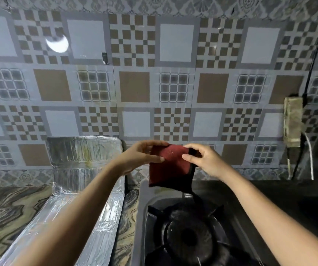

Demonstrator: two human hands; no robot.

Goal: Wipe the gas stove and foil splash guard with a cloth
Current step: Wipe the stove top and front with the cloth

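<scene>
Two hands, left (141, 157) and right (205, 160), grip pinched on red cloth (168, 166)

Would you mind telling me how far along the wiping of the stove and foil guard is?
Nothing looks wiped yet. Both the left hand and right hand hold the red cloth in the air above the gas stove, touching neither it nor the foil splash guard. Both surfaces remain to do.

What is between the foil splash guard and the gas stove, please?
In the head view, only a narrow strip of marbled countertop separates the foil splash guard from the gas stove; nothing lies on it.
</scene>
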